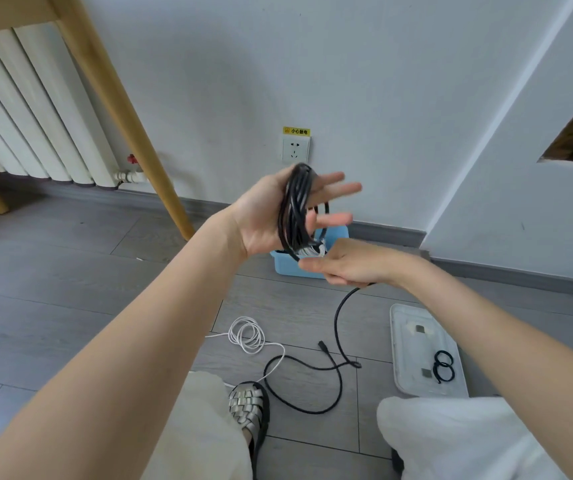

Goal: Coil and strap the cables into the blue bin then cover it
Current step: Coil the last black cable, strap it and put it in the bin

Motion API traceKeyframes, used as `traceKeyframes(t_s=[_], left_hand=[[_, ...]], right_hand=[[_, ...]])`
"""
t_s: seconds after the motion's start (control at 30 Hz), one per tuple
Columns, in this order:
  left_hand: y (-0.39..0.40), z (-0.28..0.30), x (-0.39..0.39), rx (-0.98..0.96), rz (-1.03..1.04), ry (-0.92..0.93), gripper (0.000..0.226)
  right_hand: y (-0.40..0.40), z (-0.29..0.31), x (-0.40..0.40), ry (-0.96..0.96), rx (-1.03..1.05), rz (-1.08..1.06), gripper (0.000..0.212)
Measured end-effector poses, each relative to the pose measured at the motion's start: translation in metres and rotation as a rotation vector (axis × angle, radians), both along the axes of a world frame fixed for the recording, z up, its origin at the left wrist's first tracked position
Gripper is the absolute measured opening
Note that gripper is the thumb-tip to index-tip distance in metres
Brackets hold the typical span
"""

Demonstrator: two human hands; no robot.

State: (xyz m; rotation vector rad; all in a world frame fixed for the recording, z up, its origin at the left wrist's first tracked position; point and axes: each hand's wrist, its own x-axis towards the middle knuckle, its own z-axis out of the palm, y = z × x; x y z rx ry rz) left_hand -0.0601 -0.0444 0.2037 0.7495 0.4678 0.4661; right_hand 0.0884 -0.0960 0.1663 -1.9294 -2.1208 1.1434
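A: Entry, coiling step. The left hand (pixel 271 216) is raised palm-up with fingers spread straight; the black cable coil (pixel 297 206) is looped round the palm, its long axis running near to far across the hand.

B: And the right hand (pixel 343 263)?

A: It sits just right of and below the coil, fingers curled round the free tail (pixel 338 317) of the same cable. The tail drops from that fist to the floor, curves back toward the person and ends in a plug (pixel 323 345) near the sandal (pixel 248 405).

B: Where is the target?

A: The blue bin (pixel 286 266) stands on the floor by the far wall, directly under both hands and partly hidden by them. Something white shows inside; cannot tell what.

B: The remaining items?

A: A white cable (pixel 247 336) lies loosely coiled on the floor, left of the tail. The lid (pixel 427 355) lies to the right with black straps (pixel 444 366) on it.

B: Judgement?

A: The right hand is nearer the slack, so it probably feeds the next loop leftward over the palm.
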Motion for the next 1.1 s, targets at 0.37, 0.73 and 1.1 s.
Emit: traceKeyframes(t_s=[0.37,0.73,1.1], left_hand=[[-0.013,-0.013,-0.001,0.269,-0.446,0.569,0.054],[0.003,-0.043,0.006,0.124,-0.156,0.811,0.055],[0.026,-0.024,-0.002,-0.202,0.443,0.086,0.041]], right_hand=[[0.007,0.022,0.04,-0.127,0.185,-0.083,0.048],[0.014,0.035,0.004,0.405,-0.06,-0.233,0.021],[-0.002,0.04,-0.011,0.6,-0.211,0.022,0.037]])
